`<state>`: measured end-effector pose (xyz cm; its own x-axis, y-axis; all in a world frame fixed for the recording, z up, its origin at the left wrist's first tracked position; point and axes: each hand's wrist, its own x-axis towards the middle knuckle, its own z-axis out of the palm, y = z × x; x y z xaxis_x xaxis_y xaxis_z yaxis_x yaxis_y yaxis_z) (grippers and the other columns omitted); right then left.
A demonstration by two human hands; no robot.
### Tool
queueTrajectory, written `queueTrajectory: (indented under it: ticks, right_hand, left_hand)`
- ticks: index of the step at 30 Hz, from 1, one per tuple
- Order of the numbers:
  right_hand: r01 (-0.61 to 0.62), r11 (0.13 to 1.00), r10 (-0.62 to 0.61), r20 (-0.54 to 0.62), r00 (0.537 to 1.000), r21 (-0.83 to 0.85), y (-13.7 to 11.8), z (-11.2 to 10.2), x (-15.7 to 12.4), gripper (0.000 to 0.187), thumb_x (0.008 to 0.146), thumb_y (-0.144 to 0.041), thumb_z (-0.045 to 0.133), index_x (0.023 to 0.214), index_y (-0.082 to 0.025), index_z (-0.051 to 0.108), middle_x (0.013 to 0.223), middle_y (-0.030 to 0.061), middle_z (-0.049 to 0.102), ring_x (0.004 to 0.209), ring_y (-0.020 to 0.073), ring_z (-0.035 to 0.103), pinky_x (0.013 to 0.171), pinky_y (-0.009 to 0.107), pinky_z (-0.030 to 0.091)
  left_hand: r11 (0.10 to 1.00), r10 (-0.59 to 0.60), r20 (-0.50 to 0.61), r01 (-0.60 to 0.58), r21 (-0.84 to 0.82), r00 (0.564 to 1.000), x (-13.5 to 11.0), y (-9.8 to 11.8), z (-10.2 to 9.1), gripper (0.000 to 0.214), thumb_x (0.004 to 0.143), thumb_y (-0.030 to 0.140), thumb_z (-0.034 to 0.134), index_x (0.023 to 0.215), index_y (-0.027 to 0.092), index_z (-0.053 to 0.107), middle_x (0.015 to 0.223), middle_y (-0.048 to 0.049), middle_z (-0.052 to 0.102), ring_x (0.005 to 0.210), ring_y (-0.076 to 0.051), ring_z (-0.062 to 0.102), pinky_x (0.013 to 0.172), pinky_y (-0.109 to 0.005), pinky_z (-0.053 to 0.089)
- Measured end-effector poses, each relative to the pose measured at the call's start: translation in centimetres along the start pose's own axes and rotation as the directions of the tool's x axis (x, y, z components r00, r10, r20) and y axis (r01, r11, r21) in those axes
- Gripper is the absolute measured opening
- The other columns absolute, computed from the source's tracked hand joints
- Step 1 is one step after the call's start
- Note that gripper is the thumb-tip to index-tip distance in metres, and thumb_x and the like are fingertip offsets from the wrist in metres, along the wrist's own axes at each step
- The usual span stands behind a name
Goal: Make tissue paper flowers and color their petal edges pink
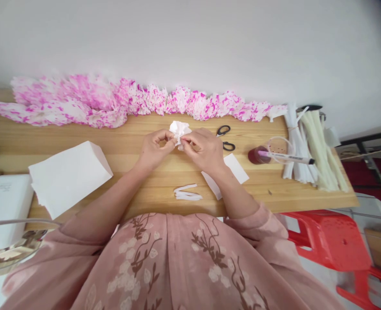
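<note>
A crumpled white paper flower is pinched between both hands above the middle of the wooden table. My left hand grips its left side with thumb and forefinger. From the right, my right hand pinches the same flower, its fingertips close to the left ones. Just beyond the right hand lie scissors with black handles, their blades partly hidden. White paper sheets lie beneath my right forearm. Several thin white strips rest nearer to my body.
A long row of pink-and-white paper flowers lines the wall. At left are a stack of white paper and a white power bank. At right are a dark red cup, a marker, white bundled stems and a red stool.
</note>
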<state>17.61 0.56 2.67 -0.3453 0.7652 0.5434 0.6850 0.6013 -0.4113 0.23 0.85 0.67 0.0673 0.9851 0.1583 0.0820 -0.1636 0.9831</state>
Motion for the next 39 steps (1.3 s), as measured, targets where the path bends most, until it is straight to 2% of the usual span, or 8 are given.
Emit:
queueTrajectory:
  ticks: [9, 15, 20, 24, 34, 39]
  right_hand:
    - [-0.068, 0.997, 0.066, 0.04, 0.997, 0.028, 0.1, -0.3, 0.1, 0.02, 0.092, -0.021, 0.054, 0.082, -0.022, 0.071, 0.076, 0.0032, 0.071, 0.076, 0.0177, 0.061, 0.071, 0.031, 0.041]
    - [-0.167, 0.973, 0.158, 0.065, 0.985, 0.157, 0.1, -0.5, 0.3, 0.017, 0.09, -0.024, 0.057, 0.082, -0.021, 0.073, 0.075, 0.002, 0.072, 0.072, 0.016, 0.06, 0.07, 0.03, 0.043]
    - [-0.313, 0.857, 0.291, 0.118, 0.949, 0.409, 0.3, -0.6, 0.4, 0.016, 0.087, -0.031, 0.062, 0.083, -0.02, 0.073, 0.078, 0.0008, 0.072, 0.066, 0.0127, 0.058, 0.064, 0.026, 0.043]
    - [-0.416, 0.777, 0.372, 0.189, 0.909, 0.472, 0.5, -0.8, 0.6, 0.017, 0.084, -0.034, 0.064, 0.08, -0.019, 0.072, 0.075, -0.0001, 0.071, 0.065, 0.0124, 0.057, 0.061, 0.025, 0.043]
    - [-0.447, 0.75, 0.404, 0.197, 0.893, 0.487, 0.9, -0.9, 0.7, 0.017, 0.079, -0.035, 0.064, 0.078, -0.02, 0.072, 0.073, -0.0007, 0.07, 0.065, 0.0127, 0.058, 0.06, 0.025, 0.043]
    - [-0.424, 0.766, 0.373, 0.202, 0.906, 0.483, 0.7, -1.1, 0.7, 0.019, 0.081, -0.037, 0.065, 0.078, -0.02, 0.072, 0.075, -0.0004, 0.072, 0.064, 0.012, 0.057, 0.061, 0.026, 0.042]
  left_hand:
    - [1.0, -0.016, -0.022, 0.016, 0.017, 1.0, 0.0, -0.1, -0.1, 0.019, 0.073, 0.036, 0.069, 0.068, 0.018, 0.063, 0.069, 0.0007, 0.064, 0.067, -0.013, 0.055, 0.067, -0.025, 0.044]
    - [1.0, -0.02, -0.04, 0.02, 0.0, 0.999, 0.0, -0.2, 0.0, 0.02, 0.074, 0.035, 0.069, 0.068, 0.018, 0.062, 0.066, 0.0015, 0.061, 0.065, -0.012, 0.052, 0.066, -0.024, 0.042]
    - [1.0, -0.029, -0.052, 0.028, -0.014, 0.998, 0.0, 0.0, 0.1, 0.019, 0.074, 0.035, 0.069, 0.068, 0.018, 0.061, 0.066, 0.002, 0.058, 0.064, -0.011, 0.05, 0.065, -0.024, 0.041]
    - [0.999, -0.031, -0.06, 0.03, -0.021, 0.998, 0.0, 0.1, 0.1, 0.021, 0.074, 0.036, 0.069, 0.068, 0.018, 0.06, 0.067, 0.0017, 0.059, 0.066, -0.012, 0.051, 0.067, -0.025, 0.042]
    - [0.997, -0.04, -0.069, 0.035, -0.073, 0.997, 0.1, 0.0, -0.1, 0.023, 0.074, 0.038, 0.072, 0.069, 0.018, 0.061, 0.069, 0.001, 0.062, 0.066, -0.012, 0.054, 0.068, -0.025, 0.043]
    - [0.996, -0.043, -0.071, 0.038, -0.083, 0.997, 0.1, -0.1, -0.1, 0.024, 0.075, 0.039, 0.072, 0.07, 0.018, 0.062, 0.069, 0.0012, 0.062, 0.065, -0.011, 0.054, 0.067, -0.024, 0.043]
